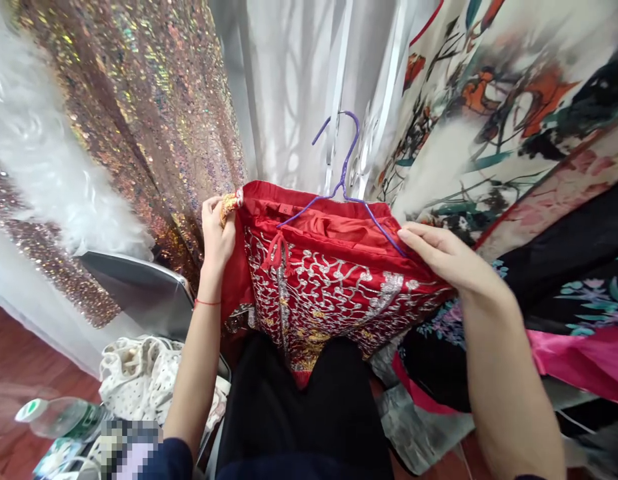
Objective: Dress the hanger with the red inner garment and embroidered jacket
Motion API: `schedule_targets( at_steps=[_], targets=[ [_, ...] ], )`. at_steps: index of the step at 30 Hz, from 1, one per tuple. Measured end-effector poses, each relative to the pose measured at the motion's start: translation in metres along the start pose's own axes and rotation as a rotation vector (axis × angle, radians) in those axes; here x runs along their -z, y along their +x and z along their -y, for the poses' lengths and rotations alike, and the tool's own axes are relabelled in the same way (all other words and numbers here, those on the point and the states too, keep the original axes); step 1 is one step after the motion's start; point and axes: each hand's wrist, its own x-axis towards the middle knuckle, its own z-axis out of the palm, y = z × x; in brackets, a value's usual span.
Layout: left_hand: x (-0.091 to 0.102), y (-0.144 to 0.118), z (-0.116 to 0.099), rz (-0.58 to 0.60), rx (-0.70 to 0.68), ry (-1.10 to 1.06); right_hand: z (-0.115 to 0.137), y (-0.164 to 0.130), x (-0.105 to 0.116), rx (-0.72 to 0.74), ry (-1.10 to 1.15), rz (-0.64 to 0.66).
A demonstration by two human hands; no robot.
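Note:
A red skirt (329, 280) with silver and gold embroidery hangs down in front of my knees, its waist edge held stretched between my two hands. My left hand (219, 227) grips the upper left corner, where a gold beaded trim (229, 205) shows at the fingers. At the upper right corner, my right hand (433, 248) pinches the waistband with thumb and fingers. A purple wire hanger (343, 180) sits in the skirt's opening, hook upward, its two arms spreading toward the sides. Part of its lower frame is hidden by the red cloth. A small red tie (276, 252) dangles at the front.
Sequined fabric (153, 100) and white fluffy trim (49, 133) hang at left, with a grey chair back (133, 293) below. White cloth (283, 80) hangs ahead; floral garments (509, 100) crowd the right. A plastic bottle (63, 417) and dotted cloth (139, 373) lie lower left.

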Motion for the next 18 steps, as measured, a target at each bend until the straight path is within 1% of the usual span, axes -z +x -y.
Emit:
schedule_targets(
  at_steps=[1, 2, 3, 5, 6, 7, 8, 10, 12, 14, 16, 17, 18],
  targets=[
    [0.001, 0.008, -0.007, -0.007, -0.029, -0.055, -0.001, -0.001, 0.010, -0.033, 0.082, -0.017],
    [0.002, 0.014, -0.015, 0.002, -0.053, -0.099, -0.002, -0.003, 0.019, -0.061, 0.181, -0.067],
    [0.002, 0.018, -0.023, 0.035, -0.071, -0.131, -0.003, -0.005, 0.027, -0.071, 0.272, -0.165],
    [0.002, 0.021, -0.038, 0.170, -0.091, -0.142, -0.006, -0.010, 0.038, -0.025, 0.373, -0.492],
    [0.001, 0.020, -0.043, 0.247, -0.098, -0.122, -0.007, -0.013, 0.039, 0.008, 0.389, -0.608],
    [0.000, 0.017, -0.046, 0.309, -0.104, -0.088, -0.008, -0.017, 0.039, 0.029, 0.372, -0.671],
    [-0.002, 0.013, -0.047, 0.343, -0.104, -0.042, -0.008, -0.022, 0.036, 0.031, 0.325, -0.675],
    [-0.004, 0.002, -0.041, 0.332, -0.068, 0.068, -0.006, -0.034, 0.028, -0.006, 0.175, -0.609],
    [-0.006, -0.013, -0.032, 0.307, 0.043, 0.183, -0.001, -0.046, 0.018, -0.035, 0.031, -0.536],
    [-0.005, -0.027, -0.027, 0.356, 0.155, 0.266, 0.007, -0.055, 0.012, -0.039, -0.047, -0.494],
    [0.001, -0.036, -0.033, 0.412, 0.190, 0.294, 0.017, -0.060, 0.010, -0.025, -0.110, -0.427],
    [0.005, -0.038, -0.041, 0.403, 0.175, 0.295, 0.022, -0.060, 0.011, -0.001, -0.156, -0.401],
    [0.011, -0.038, -0.052, 0.366, 0.147, 0.289, 0.027, -0.060, 0.013, 0.031, -0.216, -0.395]
  ],
)
